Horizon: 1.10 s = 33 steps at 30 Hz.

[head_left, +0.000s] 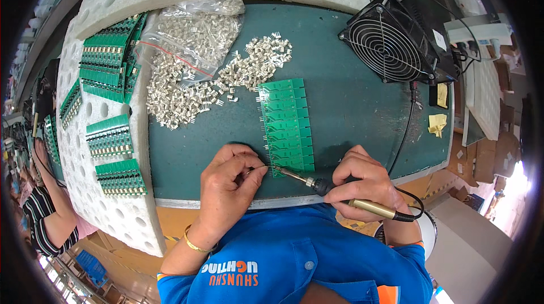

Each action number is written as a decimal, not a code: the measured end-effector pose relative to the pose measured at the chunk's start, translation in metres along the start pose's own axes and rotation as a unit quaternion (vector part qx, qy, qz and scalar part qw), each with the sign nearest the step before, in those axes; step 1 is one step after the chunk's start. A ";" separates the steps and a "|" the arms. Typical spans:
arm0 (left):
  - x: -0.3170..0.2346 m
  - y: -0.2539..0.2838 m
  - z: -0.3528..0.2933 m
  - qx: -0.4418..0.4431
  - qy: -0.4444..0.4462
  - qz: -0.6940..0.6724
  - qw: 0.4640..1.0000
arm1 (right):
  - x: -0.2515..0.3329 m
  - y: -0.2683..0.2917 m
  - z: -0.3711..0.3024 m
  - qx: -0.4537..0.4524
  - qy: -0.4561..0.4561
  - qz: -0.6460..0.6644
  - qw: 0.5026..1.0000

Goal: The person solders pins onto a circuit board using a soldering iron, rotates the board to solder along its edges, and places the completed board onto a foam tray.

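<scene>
A green circuit board panel (288, 125) lies on the dark green bench, with small metal pins sticking out along its left edge. My right hand (362, 182) grips a soldering iron (374, 209) with a gold handle. Its metal tip reaches the near left corner of the panel. Opposite it, the fingers of my left hand (233, 179) are pinched at that corner on a thin solder wire (268, 166), mostly hidden by the fingertips. Behind the panel lies a loose heap of small white connectors (260, 60), spreading to the left around an opened clear plastic bag (195, 37) of the same parts.
White foam trays with round holes (107, 213) line the left and far sides, holding several green boards (122, 178). A black fan (388, 40) with a wire grille stands far right. Yellow sponge pieces (437, 125) lie at the right edge. Another person's arm (56, 202) is at far left.
</scene>
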<state>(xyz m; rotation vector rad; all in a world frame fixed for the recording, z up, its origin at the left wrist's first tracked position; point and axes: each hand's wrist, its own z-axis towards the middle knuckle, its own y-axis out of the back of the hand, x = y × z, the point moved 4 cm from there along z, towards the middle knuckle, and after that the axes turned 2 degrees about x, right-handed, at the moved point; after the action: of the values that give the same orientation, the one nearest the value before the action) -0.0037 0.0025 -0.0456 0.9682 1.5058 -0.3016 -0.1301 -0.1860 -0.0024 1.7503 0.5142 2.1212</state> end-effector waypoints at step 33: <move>0.001 0.013 -0.002 -0.021 0.013 -0.001 1.000 | 0.006 0.019 -0.001 -0.002 -0.019 0.013 1.000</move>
<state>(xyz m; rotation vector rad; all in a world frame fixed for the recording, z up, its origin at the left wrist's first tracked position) 0.0038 0.0122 -0.0414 0.9407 1.5313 -0.2584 -0.1327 -0.1997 0.0118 1.8019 0.4784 2.1008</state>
